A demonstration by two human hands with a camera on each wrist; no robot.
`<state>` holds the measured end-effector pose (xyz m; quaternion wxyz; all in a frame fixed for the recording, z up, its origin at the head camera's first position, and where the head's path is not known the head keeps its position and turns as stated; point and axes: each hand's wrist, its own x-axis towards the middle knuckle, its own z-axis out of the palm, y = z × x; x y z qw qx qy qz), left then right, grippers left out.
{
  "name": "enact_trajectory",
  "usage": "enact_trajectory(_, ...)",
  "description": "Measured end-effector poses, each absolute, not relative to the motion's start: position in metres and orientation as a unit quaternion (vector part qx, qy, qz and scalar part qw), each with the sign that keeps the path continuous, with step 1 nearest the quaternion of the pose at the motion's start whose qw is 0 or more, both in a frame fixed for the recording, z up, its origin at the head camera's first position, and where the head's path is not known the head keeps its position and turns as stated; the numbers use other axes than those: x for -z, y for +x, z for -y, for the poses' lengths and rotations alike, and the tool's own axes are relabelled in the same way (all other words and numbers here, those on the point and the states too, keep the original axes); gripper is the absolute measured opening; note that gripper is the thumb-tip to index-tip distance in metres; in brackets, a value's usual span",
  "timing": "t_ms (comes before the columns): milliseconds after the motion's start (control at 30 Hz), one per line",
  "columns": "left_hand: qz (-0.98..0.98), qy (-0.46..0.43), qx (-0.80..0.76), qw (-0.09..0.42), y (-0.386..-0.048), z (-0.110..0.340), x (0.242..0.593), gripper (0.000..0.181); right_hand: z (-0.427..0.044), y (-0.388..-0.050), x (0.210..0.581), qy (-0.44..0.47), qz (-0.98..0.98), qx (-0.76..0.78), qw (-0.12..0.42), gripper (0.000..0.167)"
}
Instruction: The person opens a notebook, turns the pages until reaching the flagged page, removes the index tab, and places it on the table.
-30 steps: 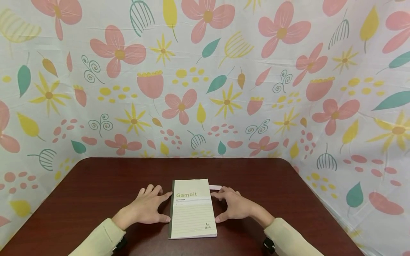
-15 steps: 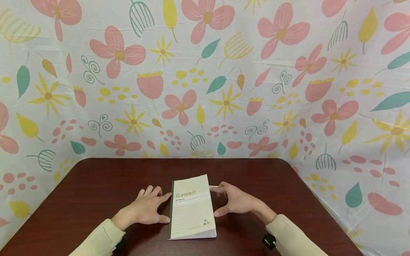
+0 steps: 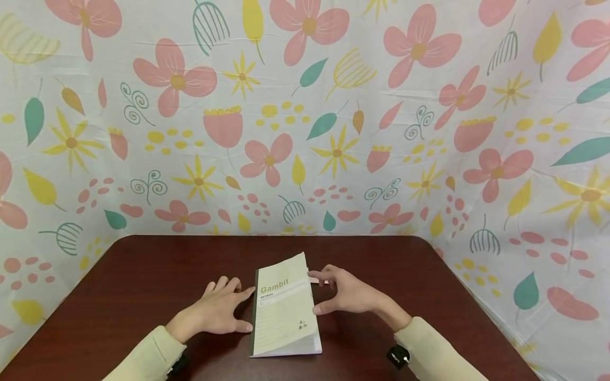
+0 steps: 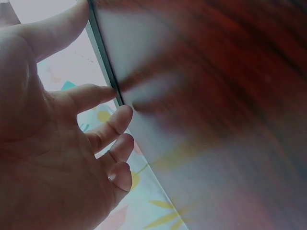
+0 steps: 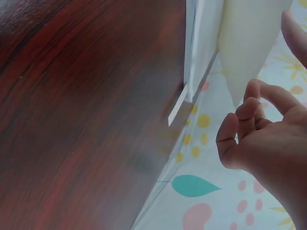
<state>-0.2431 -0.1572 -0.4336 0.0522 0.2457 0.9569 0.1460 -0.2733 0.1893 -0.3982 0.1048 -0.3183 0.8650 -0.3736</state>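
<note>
A notebook (image 3: pixel 278 317) with a cream cover marked "Gambit" and a dark spine lies on the table, its front cover partly raised along the right side. My left hand (image 3: pixel 216 309) rests at the spine with spread fingers, thumb and index fingertip touching it; the left wrist view shows the index finger at the dark spine edge. With thumb and index finger well apart, my right hand (image 3: pixel 352 291) holds the right edge of the raised cover (image 5: pixel 252 38). Its other fingers are curled and hold nothing. A thin pale strip (image 3: pixel 320 281) sticks out from the notebook's right side.
The dark red-brown wooden table (image 3: pixel 157 264) has rounded far corners. Behind and beside it hangs a white cloth (image 3: pixel 305 185) printed with flowers and leaves. A black wrist device (image 3: pixel 397 356) sits at the right cuff.
My right hand has moved slightly left and raised the notebook's front cover, which lay flat a second ago. White pages now show beneath its lower edge. My left hand has stayed at the spine.
</note>
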Motion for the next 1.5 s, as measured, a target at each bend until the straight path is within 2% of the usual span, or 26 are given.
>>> enact_trajectory(300,-0.955,0.246,-0.153,0.060,-0.242,0.158,0.429,0.088,-0.182,-0.277,0.394,-0.319,-0.854,0.399,0.099,0.082)
enact_trajectory(600,-0.949,0.250,-0.184,0.060,-0.246,0.169,0.431,0.084,-0.163,-0.275,0.393,-0.337,-0.828,0.444,0.061,0.073)
enact_trajectory(967,-0.935,0.236,-0.263,-0.001,-0.239,0.181,0.399,0.078,-0.129,-0.270,0.395,-0.350,-0.796,0.492,0.040,0.074)
enact_trajectory(1300,-0.914,0.262,-0.307,-0.038,-0.236,0.185,0.379,0.077,-0.106,-0.267,0.403,-0.362,-0.797,0.481,0.051,0.073)
enact_trajectory(1500,-0.906,0.265,-0.328,-0.041,-0.235,0.188,0.374,0.076,-0.095,-0.266,0.411,-0.359,-0.805,0.468,0.072,0.074)
